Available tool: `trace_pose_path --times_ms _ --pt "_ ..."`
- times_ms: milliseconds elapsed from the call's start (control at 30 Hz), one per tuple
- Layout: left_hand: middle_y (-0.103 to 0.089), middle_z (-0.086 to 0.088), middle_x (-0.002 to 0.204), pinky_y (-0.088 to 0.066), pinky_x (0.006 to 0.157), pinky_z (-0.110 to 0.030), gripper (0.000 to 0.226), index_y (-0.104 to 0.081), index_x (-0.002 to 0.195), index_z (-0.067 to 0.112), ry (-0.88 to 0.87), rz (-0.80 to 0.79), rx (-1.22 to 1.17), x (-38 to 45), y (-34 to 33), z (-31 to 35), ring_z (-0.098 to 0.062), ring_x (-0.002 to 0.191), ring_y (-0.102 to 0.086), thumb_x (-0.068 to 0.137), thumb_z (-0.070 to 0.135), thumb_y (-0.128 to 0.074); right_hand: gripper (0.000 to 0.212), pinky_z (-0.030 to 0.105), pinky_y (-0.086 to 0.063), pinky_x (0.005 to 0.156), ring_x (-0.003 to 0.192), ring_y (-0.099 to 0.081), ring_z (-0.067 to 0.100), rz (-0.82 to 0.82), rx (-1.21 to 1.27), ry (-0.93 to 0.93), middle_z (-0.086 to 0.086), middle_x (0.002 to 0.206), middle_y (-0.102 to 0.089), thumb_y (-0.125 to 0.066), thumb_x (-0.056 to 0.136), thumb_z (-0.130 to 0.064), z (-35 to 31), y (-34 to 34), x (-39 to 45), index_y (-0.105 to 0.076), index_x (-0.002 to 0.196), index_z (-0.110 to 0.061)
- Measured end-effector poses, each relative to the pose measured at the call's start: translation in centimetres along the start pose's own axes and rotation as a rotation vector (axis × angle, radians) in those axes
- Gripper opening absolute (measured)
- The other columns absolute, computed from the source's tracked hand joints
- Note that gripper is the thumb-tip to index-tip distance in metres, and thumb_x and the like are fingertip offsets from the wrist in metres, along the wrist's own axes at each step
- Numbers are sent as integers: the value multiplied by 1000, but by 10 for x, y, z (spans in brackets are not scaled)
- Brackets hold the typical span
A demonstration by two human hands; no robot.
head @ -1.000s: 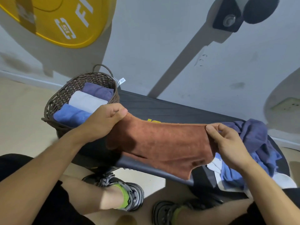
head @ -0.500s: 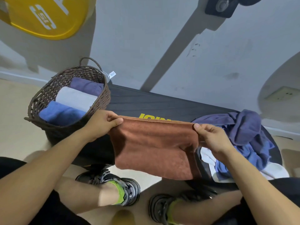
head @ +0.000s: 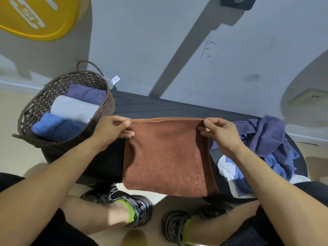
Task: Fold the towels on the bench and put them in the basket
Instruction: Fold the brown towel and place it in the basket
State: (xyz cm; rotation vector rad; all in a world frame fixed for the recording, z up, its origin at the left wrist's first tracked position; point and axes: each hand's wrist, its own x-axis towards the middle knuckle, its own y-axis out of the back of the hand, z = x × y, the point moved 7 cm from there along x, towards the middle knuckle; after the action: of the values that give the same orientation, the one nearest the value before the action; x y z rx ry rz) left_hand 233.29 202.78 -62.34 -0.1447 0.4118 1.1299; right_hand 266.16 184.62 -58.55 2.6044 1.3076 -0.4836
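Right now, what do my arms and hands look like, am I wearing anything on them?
Both arms are bare from wrist to where they leave the frame: no sleeves show. The left hand and right hand wear no gloves, and no rings, watch or bracelets are visible. Nails look short and unpainted.

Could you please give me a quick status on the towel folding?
Left hand and right hand pinch brown towel by its top corners, over the bench. Three folded in basket. Unfolded pile waits right. Nothing blocking.
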Motion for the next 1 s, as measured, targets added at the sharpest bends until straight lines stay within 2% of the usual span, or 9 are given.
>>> trace_pose_path --times_ms 100,233,367,467,567,667,767,867,1000 --pt "-71 -21 105 -59 84 -31 22 -70 107 14 -23 48 14 11 4 -11 -26 90 -74 89 2 -68 15 29 -58 81 94 -71 23 -63 60 -26 12 98 -74 -69 88 -3 8 0 7 -70 102 -6" --pt "-58 4 132 -42 105 -29 51 -57 136 20 -150 7 422 7 -5 -2 -9 120 -55 87 15 -72 23 19 -55 80 109 -68 12 -163 28 -4 -1 120 -70 -71 85 1 15 -4 4 -73 102 -15" --pt "-60 -4 121 -35 101 -23 37 -66 120 13 -473 -6 772 -32 -40 12 -17 115 -55 84 8 -69 14 20 -53 81 88 -69 10 -108 -565 147 -8 92 -74 -75 86 -10 15 -5 -6 -70 87 -22" --pt "-57 -2 107 -38 96 -22 26 -68 108 11 -595 -107 860 -66 -71 9 -18 104 -54 83 9 -69 13 20 -50 78 87 -66 8 -313 -969 117 -10 94 -71 -79 81 -26 28 -17 -20 -69 88 -27" --pt "-54 -8 111 -49 84 -41 40 -62 121 10 -646 -256 1144 -87 -91 -14 -26 99 -54 87 29 -69 34 20 -48 71 86 -62 12 -522 -1273 35 -7 96 -66 -86 72 -32 52 -23 -40 -70 101 -24" --pt "-47 -6 121 -46 85 -40 59 -49 137 19 -572 -313 1432 -88 -88 -33 -26 104 -48 89 54 -58 53 33 -53 80 93 -60 21 -479 -1354 -1 1 104 -61 -90 65 -28 56 -19 -47 -65 111 -17" --pt "-47 -5 116 -43 87 -38 59 -48 130 25 -443 -242 1465 -79 -83 -30 -25 105 -46 83 58 -62 47 36 -54 76 90 -62 26 -433 -1557 -103 6 102 -64 -88 65 -36 58 -6 -52 -65 100 -13" --pt "-54 -4 108 -48 84 -40 41 -59 119 17 -517 -270 1270 -88 -98 -18 -25 100 -53 84 36 -70 47 36 -53 71 88 -63 29 -467 -1681 -117 6 92 -62 -86 64 -45 61 -4 -65 -62 91 -15" --pt "-57 2 96 -47 80 -32 25 -65 108 16 -627 -547 1010 -126 -134 -29 -15 91 -53 86 26 -71 51 35 -50 78 93 -62 25 -638 -1310 144 1 100 -64 -88 65 -42 57 -42 -88 -66 105 -20"
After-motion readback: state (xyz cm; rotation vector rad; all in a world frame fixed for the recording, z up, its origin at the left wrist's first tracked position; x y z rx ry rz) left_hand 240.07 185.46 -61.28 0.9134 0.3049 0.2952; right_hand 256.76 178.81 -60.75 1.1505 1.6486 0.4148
